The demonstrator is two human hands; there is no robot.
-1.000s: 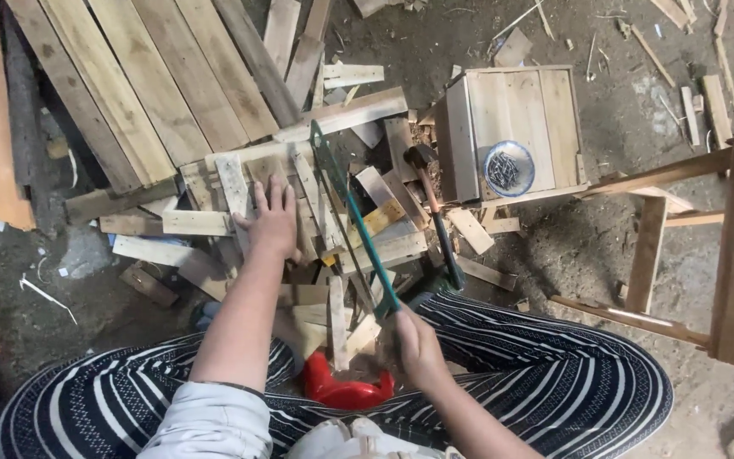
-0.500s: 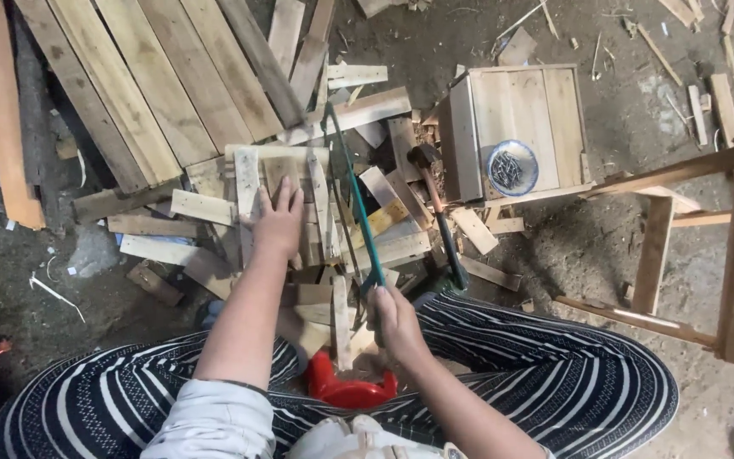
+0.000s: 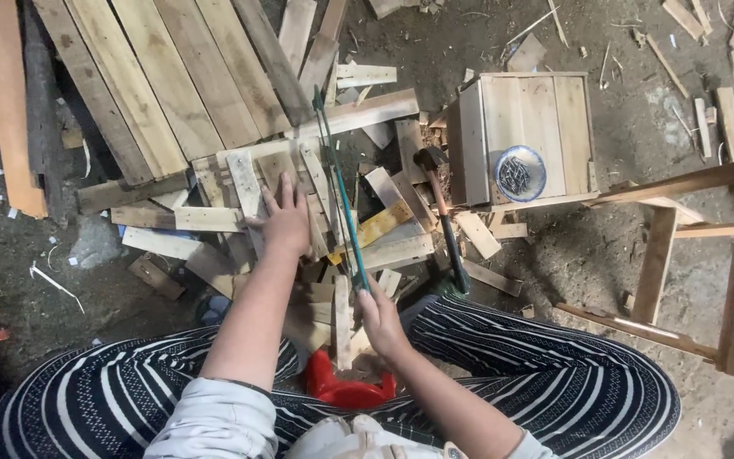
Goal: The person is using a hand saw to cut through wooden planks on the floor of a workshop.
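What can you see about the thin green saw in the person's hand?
The thin green hand saw has a slim metal frame and a narrow blade, and looks worn. It slants from the right hand, which grips its near end, up across the pile of pale wood offcuts. The left hand presses flat on the wood beside it.

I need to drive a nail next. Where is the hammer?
In the head view, the hammer lies right of the saw, its head against the wooden box.

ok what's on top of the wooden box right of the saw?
On the wooden box sits a small round blue-rimmed dish holding dark nails. The rest of the top is bare slats. The box's inside is covered by that top, so its contents can't be seen.
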